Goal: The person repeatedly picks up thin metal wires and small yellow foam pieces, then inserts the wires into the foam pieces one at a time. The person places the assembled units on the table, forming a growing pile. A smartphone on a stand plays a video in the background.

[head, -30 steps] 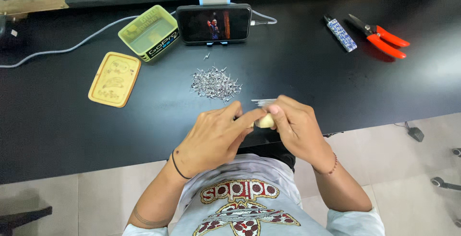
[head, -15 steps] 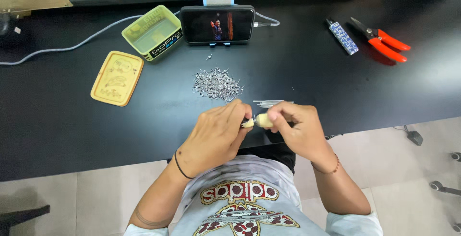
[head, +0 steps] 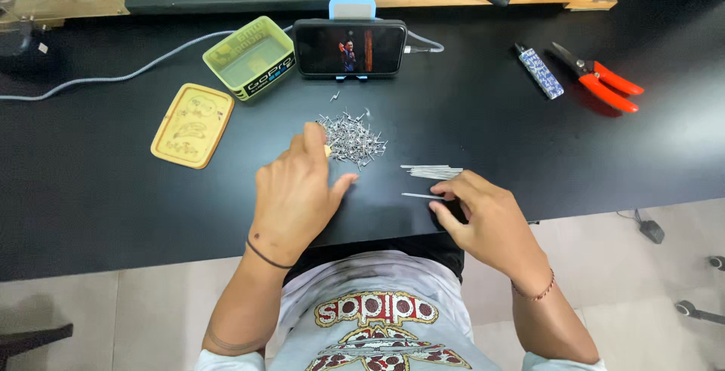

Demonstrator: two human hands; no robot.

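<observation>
bare black table [head: 529,152] right of pin pile [head: 351,138], phone [head: 349,48] blocking behind

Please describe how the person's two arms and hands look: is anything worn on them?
Both forearms are bare. The left hand has a thin dark band around its wrist. The right hand has a thin reddish beaded bracelet around its wrist. No gloves or rings are visible.

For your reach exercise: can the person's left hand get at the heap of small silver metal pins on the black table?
Probably yes: the left hand is already at the heap of small silver metal pins, fingertips at its near edge, nothing between.
</observation>
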